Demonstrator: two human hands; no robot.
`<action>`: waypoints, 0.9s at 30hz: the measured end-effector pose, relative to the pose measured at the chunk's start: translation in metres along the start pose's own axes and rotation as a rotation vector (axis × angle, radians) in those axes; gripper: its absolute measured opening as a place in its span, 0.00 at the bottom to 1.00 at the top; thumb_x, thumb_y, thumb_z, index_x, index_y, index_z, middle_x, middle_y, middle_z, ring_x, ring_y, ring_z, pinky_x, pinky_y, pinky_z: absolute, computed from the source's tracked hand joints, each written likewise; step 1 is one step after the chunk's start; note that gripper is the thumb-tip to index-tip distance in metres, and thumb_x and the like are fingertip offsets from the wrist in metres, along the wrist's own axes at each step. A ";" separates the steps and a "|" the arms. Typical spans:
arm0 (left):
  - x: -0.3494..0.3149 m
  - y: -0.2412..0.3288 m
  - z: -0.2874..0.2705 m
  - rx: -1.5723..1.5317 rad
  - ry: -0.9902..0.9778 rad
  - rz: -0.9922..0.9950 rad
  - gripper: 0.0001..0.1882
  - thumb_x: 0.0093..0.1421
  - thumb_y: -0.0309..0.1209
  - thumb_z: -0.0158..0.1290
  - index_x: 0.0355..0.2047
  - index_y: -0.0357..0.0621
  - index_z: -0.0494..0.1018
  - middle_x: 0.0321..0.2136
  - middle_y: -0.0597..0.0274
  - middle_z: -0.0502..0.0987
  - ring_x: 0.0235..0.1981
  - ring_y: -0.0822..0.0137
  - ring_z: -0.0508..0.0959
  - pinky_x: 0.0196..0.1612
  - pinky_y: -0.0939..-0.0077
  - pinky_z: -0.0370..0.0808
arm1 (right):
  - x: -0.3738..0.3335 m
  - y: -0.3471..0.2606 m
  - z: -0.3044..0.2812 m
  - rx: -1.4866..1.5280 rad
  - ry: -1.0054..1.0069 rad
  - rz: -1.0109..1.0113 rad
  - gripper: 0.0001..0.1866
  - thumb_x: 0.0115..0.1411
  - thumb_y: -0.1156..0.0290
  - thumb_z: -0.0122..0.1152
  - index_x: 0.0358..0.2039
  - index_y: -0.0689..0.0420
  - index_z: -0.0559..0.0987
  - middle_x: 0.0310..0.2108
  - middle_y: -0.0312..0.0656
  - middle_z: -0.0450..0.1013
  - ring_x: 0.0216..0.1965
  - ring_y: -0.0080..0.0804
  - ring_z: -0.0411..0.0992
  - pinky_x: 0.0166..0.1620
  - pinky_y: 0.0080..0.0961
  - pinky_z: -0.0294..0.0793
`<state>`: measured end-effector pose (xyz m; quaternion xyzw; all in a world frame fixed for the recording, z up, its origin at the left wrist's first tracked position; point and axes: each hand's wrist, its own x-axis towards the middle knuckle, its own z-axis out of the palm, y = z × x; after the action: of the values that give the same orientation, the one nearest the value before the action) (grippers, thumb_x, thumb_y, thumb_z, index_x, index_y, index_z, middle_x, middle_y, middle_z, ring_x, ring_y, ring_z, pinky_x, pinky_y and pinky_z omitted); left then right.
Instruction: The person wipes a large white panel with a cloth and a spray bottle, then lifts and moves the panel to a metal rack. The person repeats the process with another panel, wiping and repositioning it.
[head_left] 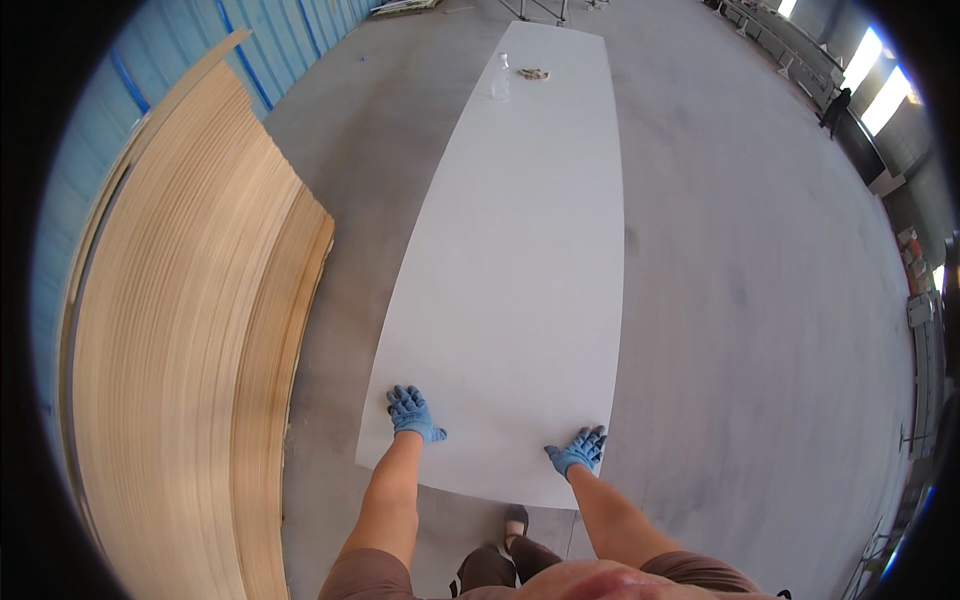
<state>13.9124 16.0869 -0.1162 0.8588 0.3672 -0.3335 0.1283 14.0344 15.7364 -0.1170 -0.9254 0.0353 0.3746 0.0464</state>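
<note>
A long white panel (510, 250) stretches away in front of me. My left hand (412, 414), in a blue work glove, lies flat on it near the close left corner, thumb out to the side. Close to the right edge, my right hand (578, 452) in a matching glove also rests on the surface with its fingers spread. Neither hand holds anything. At the panel's far end stands a clear bottle (501, 78) with a white top, and beside it lies a crumpled beige cloth (534, 74).
A tall stack of wooden sheets (180, 300) stands on edge at the left, by a blue corrugated wall (170, 60). Grey concrete floor (740, 300) surrounds the panel. Metal racks (785, 45) line the far right, with a dark figure (835, 112) near them.
</note>
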 end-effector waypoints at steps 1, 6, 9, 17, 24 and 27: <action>0.025 0.003 -0.019 0.013 -0.005 -0.005 0.80 0.42 0.62 0.71 0.75 0.35 0.28 0.75 0.29 0.30 0.75 0.26 0.30 0.74 0.36 0.41 | 0.024 -0.025 -0.013 0.005 -0.028 0.000 0.73 0.50 0.28 0.65 0.77 0.59 0.35 0.78 0.55 0.21 0.78 0.55 0.18 0.77 0.48 0.25; 0.141 0.041 -0.106 0.054 0.038 -0.013 0.79 0.43 0.62 0.71 0.75 0.35 0.29 0.75 0.28 0.31 0.74 0.26 0.31 0.74 0.36 0.42 | 0.132 -0.109 -0.068 0.036 -0.053 -0.010 0.73 0.50 0.28 0.65 0.76 0.62 0.35 0.78 0.56 0.21 0.78 0.56 0.18 0.77 0.45 0.24; 0.188 0.074 -0.146 0.087 0.035 -0.007 0.79 0.44 0.64 0.69 0.75 0.36 0.28 0.75 0.29 0.30 0.75 0.26 0.30 0.74 0.35 0.41 | 0.184 -0.135 -0.103 -0.029 -0.098 0.046 0.73 0.50 0.28 0.65 0.76 0.63 0.35 0.78 0.57 0.21 0.78 0.55 0.18 0.77 0.43 0.24; 0.268 0.179 -0.184 0.059 0.078 0.045 0.78 0.45 0.65 0.68 0.75 0.37 0.28 0.75 0.29 0.30 0.75 0.28 0.30 0.74 0.35 0.41 | 0.317 -0.140 -0.173 0.007 -0.089 0.038 0.72 0.50 0.27 0.65 0.77 0.61 0.38 0.78 0.57 0.23 0.78 0.54 0.19 0.77 0.43 0.25; 0.335 0.321 -0.178 0.132 -0.011 -0.022 0.76 0.47 0.65 0.66 0.75 0.36 0.29 0.75 0.28 0.31 0.75 0.28 0.30 0.72 0.32 0.43 | 0.465 -0.081 -0.208 0.009 -0.090 0.021 0.71 0.50 0.33 0.70 0.77 0.58 0.38 0.79 0.52 0.22 0.79 0.51 0.19 0.77 0.44 0.28; 0.356 0.389 -0.184 0.146 -0.049 -0.043 0.76 0.47 0.65 0.66 0.75 0.35 0.29 0.75 0.29 0.31 0.75 0.28 0.30 0.72 0.33 0.44 | 0.504 -0.055 -0.246 0.158 -0.018 -0.002 0.71 0.50 0.34 0.70 0.77 0.57 0.38 0.79 0.52 0.22 0.79 0.51 0.19 0.77 0.45 0.28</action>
<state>14.4601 16.0953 -0.2259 0.8495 0.3568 -0.3828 0.0672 14.5707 15.7483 -0.2887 -0.9155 0.0634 0.3788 0.1197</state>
